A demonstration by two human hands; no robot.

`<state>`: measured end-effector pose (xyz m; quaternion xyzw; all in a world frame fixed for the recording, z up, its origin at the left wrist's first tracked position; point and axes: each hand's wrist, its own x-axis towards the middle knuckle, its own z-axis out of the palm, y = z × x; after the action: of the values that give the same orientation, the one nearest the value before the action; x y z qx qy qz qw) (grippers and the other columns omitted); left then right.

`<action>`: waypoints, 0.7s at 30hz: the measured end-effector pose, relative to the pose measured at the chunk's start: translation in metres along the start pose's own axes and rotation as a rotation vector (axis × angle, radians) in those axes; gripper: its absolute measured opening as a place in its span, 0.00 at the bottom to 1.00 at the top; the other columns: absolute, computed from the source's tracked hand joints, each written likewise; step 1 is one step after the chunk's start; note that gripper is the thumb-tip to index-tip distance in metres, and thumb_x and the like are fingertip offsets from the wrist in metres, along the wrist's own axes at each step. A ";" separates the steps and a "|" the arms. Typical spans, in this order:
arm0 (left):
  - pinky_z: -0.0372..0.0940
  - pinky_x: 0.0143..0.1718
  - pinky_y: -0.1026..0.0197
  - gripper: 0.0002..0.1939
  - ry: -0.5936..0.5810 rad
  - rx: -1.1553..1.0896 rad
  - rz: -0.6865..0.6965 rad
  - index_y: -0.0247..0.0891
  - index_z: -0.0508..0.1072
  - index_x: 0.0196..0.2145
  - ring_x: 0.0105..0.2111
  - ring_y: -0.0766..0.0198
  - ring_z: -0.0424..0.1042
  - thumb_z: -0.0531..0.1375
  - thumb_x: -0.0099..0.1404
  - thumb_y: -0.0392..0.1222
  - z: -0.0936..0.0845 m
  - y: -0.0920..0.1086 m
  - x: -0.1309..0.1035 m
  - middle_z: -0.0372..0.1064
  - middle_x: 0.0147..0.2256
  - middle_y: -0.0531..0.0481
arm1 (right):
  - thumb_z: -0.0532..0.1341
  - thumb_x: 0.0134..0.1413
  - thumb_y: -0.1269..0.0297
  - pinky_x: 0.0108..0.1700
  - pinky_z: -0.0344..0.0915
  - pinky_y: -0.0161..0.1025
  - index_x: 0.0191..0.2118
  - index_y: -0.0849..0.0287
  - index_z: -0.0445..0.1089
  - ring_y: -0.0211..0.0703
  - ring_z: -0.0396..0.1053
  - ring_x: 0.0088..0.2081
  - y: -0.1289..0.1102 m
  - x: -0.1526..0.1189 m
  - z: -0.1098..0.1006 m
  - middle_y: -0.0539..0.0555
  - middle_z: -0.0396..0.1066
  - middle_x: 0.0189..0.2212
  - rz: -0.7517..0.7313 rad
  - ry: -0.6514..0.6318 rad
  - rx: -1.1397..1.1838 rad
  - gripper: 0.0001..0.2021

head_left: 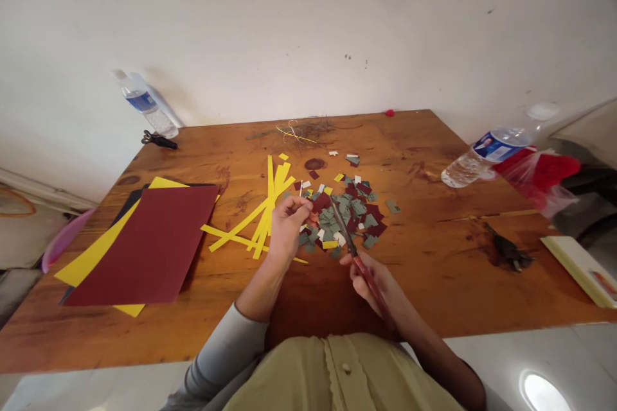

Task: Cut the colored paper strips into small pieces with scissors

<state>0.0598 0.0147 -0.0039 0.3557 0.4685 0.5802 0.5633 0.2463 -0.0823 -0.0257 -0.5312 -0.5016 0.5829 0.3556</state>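
Observation:
My left hand [288, 228] is closed in a pinch above the near left side of a pile of small cut paper pieces [357, 209]. What its fingers hold I cannot make out; a thin white sliver shows just above them and a maroon piece beside the fingertips. In my right hand [376, 279] is a pair of scissors [344, 228] with dark blades and reddish handles. The blades point away from me over the pile, which mixes grey-green, maroon, white and yellow bits. Left of my left hand, long yellow paper strips [272, 196] lie crossed on one another.
Maroon, yellow and dark sheets [149, 244] lie stacked at the left of the wooden table [231, 324]. Thin twigs or threads [299, 131] rest near the wall. Water bottles stand at back left [147, 106] and right [491, 151]. A black plug [508, 250] and a pale box [578, 266] lie right.

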 end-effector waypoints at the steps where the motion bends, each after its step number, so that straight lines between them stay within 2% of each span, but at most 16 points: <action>1: 0.64 0.23 0.66 0.13 0.029 -0.011 0.033 0.38 0.72 0.26 0.19 0.68 0.69 0.70 0.50 0.46 0.001 0.005 -0.002 0.69 0.19 0.55 | 0.65 0.51 0.53 0.23 0.49 0.34 0.38 0.57 0.71 0.34 0.53 0.21 -0.001 -0.002 0.000 0.44 0.59 0.20 0.018 -0.001 -0.022 0.14; 4: 0.66 0.24 0.66 0.11 0.089 0.002 0.146 0.38 0.73 0.26 0.20 0.68 0.70 0.70 0.51 0.44 0.003 0.019 -0.008 0.69 0.20 0.56 | 0.66 0.47 0.58 0.24 0.49 0.34 0.38 0.58 0.72 0.34 0.53 0.21 -0.003 -0.007 0.003 0.44 0.59 0.20 0.086 -0.003 -0.074 0.13; 8: 0.66 0.25 0.66 0.06 0.089 0.089 0.204 0.38 0.75 0.26 0.20 0.69 0.69 0.68 0.52 0.40 0.006 0.026 -0.014 0.69 0.19 0.56 | 0.64 0.42 0.59 0.25 0.51 0.35 0.39 0.59 0.72 0.35 0.54 0.22 -0.007 -0.006 0.007 0.44 0.60 0.20 0.113 0.025 -0.095 0.15; 12: 0.66 0.25 0.66 0.04 0.066 0.146 0.191 0.38 0.75 0.25 0.19 0.70 0.68 0.67 0.53 0.39 0.007 0.025 -0.017 0.70 0.19 0.55 | 0.63 0.40 0.57 0.26 0.54 0.35 0.35 0.58 0.72 0.36 0.55 0.23 -0.005 -0.001 0.010 0.45 0.60 0.21 0.106 0.071 -0.088 0.14; 16: 0.65 0.25 0.67 0.05 0.059 0.138 0.171 0.38 0.76 0.26 0.20 0.70 0.68 0.68 0.53 0.40 0.007 0.023 -0.017 0.70 0.20 0.55 | 0.64 0.39 0.55 0.26 0.52 0.36 0.31 0.57 0.71 0.36 0.53 0.23 0.002 0.003 0.014 0.44 0.58 0.20 0.114 0.121 -0.102 0.13; 21: 0.68 0.27 0.65 0.11 0.021 -0.014 0.098 0.38 0.76 0.29 0.23 0.68 0.71 0.71 0.53 0.45 0.011 0.018 -0.017 0.71 0.22 0.54 | 0.63 0.40 0.55 0.26 0.52 0.36 0.32 0.57 0.72 0.37 0.54 0.23 0.007 0.006 0.019 0.44 0.58 0.19 0.091 0.136 -0.124 0.13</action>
<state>0.0661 0.0006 0.0180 0.3684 0.4524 0.6141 0.5316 0.2274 -0.0825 -0.0356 -0.6128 -0.4869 0.5287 0.3284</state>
